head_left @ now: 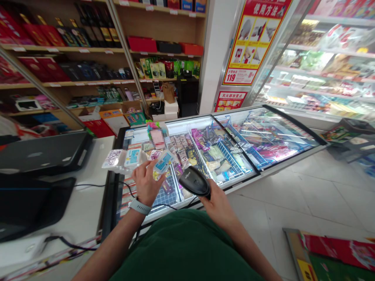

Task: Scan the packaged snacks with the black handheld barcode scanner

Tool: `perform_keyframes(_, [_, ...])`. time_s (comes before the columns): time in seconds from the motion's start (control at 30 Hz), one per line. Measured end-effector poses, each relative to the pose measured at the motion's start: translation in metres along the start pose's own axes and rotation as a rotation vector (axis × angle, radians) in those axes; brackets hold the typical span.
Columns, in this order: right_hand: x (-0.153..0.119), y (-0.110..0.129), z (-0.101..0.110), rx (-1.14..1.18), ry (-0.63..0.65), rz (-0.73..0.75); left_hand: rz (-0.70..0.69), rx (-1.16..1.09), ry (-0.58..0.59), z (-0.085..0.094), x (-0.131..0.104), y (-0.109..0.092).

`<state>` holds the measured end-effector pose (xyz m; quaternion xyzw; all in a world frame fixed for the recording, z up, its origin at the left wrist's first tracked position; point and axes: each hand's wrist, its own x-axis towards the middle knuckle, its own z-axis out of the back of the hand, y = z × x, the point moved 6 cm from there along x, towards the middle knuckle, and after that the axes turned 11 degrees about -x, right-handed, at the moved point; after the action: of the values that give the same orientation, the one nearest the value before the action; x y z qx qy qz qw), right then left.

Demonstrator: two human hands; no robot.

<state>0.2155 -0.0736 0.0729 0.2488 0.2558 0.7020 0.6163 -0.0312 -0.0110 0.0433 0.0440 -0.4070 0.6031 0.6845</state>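
Observation:
Over the glass-topped freezer, my left hand pinches a small clear package with a blue and white label between thumb and fingers. A grey watch band circles that wrist. My right hand is wrapped round a black handheld scanner, whose head points left, just right of the package. Left of the held package, a similar blue-labelled package and a clear pack with purplish contents lie at the freezer's left end. Behind them is a colourful item, partly blurred out.
The freezer holds bagged goods in wire baskets under glass. A counter with a black device stands at the left. Cables run near my left wrist. Shelves stand behind, a lit display case is at right, and a box is at lower right.

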Motion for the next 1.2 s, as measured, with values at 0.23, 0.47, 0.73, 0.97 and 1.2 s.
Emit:
perform_keyframes(0.23, [0.002,0.004,0.000,0.005,0.029,0.011,0.019,0.014,0.001,0.001,0.001,0.002])
perform_keyframes(0.47, [0.007,0.007,-0.003,-0.005,0.040,0.023,0.028,0.016,0.004,0.000,0.000,0.004])
perform_keyframes(0.73, [0.009,0.006,-0.003,-0.025,0.058,0.031,0.032,0.009,0.002,-0.004,-0.001,0.007])
perform_keyframes(0.97, [0.012,0.004,-0.003,-0.003,0.078,0.031,0.024,0.026,-0.014,-0.006,0.000,0.005])
perform_keyframes(1.2, [0.014,0.002,-0.004,0.017,0.086,0.032,0.011,0.033,-0.006,-0.007,-0.001,0.005])
